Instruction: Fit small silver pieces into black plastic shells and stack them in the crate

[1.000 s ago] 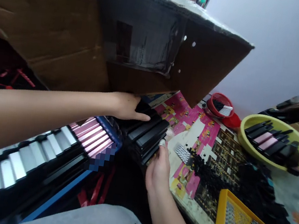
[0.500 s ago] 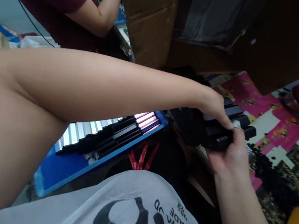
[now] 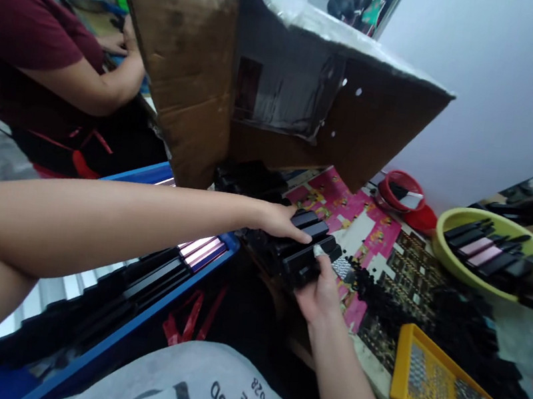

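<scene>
Between my hands is a bunch of long, glossy black box-shaped bars, lying side by side over the near edge of the table. My left hand reaches across from the left and grips their far side, its thumb along the top. From the near right, my right hand closes around the bars, its thumb on top with something white at the tip. The fingers beneath the bars are hidden. Left of my lap, a blue tray holds rows of silver, black and pinkish bars.
A cardboard box stands open behind my hands. To the right are a yellow-green basin of bars, a red basket, a yellow tray of small metal pieces and black scraps. A co-worker works at left.
The view has swung up and to the right, bringing the basin and the yellow tray into sight. Both hands keep hold of the black bars, with little visible shift in grip.
</scene>
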`<state>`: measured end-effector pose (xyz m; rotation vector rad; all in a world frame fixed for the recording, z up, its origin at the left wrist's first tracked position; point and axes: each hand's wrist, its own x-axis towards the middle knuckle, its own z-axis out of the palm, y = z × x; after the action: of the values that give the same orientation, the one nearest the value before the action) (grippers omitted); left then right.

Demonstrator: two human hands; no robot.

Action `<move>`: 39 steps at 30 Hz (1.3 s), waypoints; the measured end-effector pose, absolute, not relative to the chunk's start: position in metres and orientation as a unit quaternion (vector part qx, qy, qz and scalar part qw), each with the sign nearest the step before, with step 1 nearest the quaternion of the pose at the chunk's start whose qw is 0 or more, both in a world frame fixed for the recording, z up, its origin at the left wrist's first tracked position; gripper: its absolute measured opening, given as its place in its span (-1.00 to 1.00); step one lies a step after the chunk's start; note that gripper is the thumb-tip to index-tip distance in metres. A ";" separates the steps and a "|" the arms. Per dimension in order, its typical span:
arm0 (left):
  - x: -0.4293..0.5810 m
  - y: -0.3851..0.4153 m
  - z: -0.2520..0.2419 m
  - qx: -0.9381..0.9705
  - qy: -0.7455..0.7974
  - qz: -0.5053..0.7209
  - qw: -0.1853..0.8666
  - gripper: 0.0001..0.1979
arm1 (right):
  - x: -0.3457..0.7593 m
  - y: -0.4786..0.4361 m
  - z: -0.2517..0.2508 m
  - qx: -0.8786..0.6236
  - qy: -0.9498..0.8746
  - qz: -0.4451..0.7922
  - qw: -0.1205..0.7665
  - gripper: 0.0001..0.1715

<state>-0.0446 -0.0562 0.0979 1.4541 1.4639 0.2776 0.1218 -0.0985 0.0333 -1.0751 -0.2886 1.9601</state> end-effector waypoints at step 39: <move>-0.128 -0.220 0.075 0.145 0.542 0.377 0.737 -0.62 | 0.031 -0.205 0.051 -0.415 -0.171 0.834 0.321 -0.44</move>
<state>-0.1281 -0.2201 0.0746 0.3181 1.1898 0.8288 0.0314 -0.2054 0.0512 -1.0902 -0.4490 2.1908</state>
